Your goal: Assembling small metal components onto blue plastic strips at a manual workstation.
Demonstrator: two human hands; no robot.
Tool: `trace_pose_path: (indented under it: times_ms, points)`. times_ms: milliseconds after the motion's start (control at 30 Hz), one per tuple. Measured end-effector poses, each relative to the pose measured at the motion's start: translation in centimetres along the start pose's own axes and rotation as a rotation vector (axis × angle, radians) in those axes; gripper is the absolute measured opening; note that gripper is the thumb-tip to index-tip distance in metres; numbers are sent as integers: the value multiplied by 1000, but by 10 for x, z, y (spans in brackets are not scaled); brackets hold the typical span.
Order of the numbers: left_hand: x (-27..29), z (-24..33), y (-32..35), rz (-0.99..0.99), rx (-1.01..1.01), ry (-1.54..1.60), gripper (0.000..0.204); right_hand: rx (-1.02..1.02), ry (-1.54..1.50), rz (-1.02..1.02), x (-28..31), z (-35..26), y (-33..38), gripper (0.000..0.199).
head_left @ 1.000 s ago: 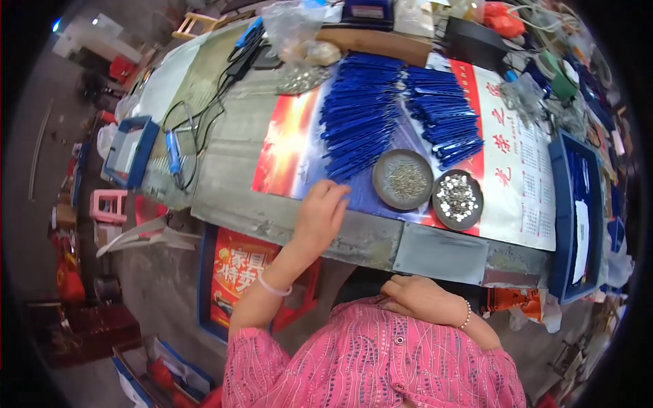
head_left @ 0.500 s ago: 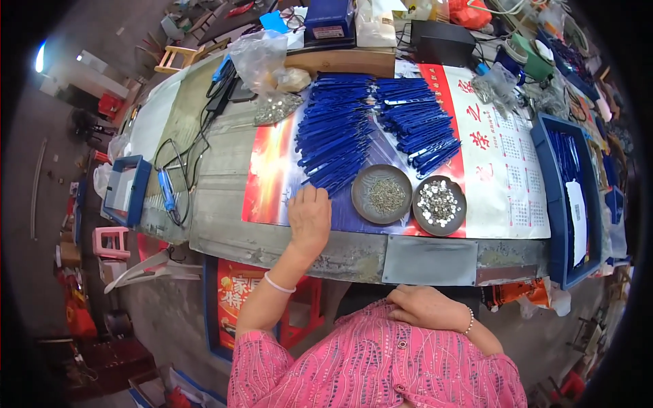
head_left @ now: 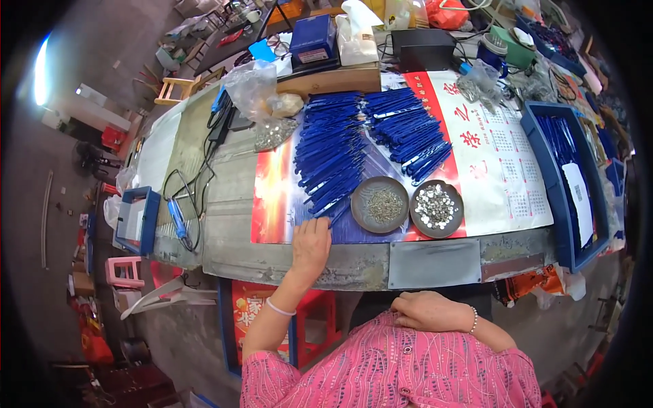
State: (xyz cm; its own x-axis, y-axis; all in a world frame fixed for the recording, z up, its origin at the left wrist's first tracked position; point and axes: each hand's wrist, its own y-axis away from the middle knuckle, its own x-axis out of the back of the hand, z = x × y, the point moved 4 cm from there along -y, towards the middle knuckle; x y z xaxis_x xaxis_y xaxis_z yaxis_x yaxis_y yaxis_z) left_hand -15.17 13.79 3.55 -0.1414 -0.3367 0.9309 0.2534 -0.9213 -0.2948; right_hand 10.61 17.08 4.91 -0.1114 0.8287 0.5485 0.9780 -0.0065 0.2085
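Left hand [head_left: 311, 246]: moved up since a second ago, now laid flat, fingers loosely spread, nothing gripped, just left of the dish of screws [head_left: 379, 205].
Blue strips [head_left: 331, 160]: nearest ends touched.
Right hand [head_left: 428, 311]: rested empty, relaxed, below the dish.

The left hand [head_left: 311, 245] is lying palm down, fingers spread, on the near edge of a grey metal-topped workbench [head_left: 435, 262], its fingertips touching the lowest pieces of a heap of long blue plastic strips [head_left: 333, 156] spreading over a red and white paper calendar sheet [head_left: 493, 153]. Just beside the heap two round dark metal dishes are sitting side by side: one [head_left: 379, 204] is holding fine dull bits, the other [head_left: 436, 208] shiny silver pieces. The right hand [head_left: 430, 311] is resting loosely closed against a pink patterned shirt [head_left: 394, 370].
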Motion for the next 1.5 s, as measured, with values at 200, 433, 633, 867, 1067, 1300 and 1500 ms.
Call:
trace_pose_path:
  times_ms: [200, 433, 633, 867, 1067, 1300, 1500]
  points:
    - [34, 2, 37, 22, -35, 52, 17, 51, -129, 77, 10, 2, -2, 26]
    - [62, 72, 74, -153, 244, 691, 23, 56, -1172, 472, 38, 0, -23, 39]
    - [20, 105, 75, -287, 240, 962, 28, -111, -1032, 509, 51, 6, -10, 15]
    - [-13, 132, 62, -350, 384, 1338, 29, -99, -844, 577, 47, 16, -1, 11]
    - [-10, 129, 50, -258, 515, 1568, 23, -152, -600, 727, 89, 31, 0, 14]
    - [0, 111, 51, -141, 627, 1643, 27, 0, 264, 667, 122, 43, -56, 17]
    - [7, 95, 62, -84, 630, 1549, 22, -87, 732, 527, 118, 46, -99, 10]
